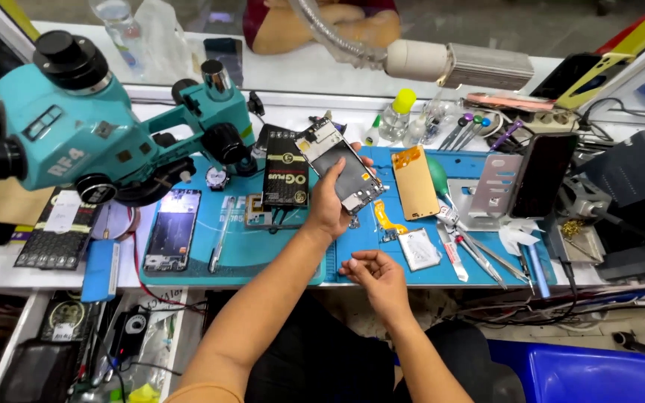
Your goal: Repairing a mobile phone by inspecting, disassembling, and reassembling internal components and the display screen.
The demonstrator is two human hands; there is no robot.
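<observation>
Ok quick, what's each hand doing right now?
Left hand: closed on the phone frame, held above the blue mat.
Right hand: fingers curled, contents cannot be told.

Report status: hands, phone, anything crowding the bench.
Left hand grips phone frame above blue mat. Right hand empty, curled at mat edge. Tweezers, orange panel close by.

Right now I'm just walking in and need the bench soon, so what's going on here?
A person seated at a repair bench holds an opened phone frame with bare circuit parts up in the left hand, over the blue work mat. The right hand hovers loosely curled near the bench edge and seems empty. A teal microscope stands at the left; small tools lie at the right.
</observation>
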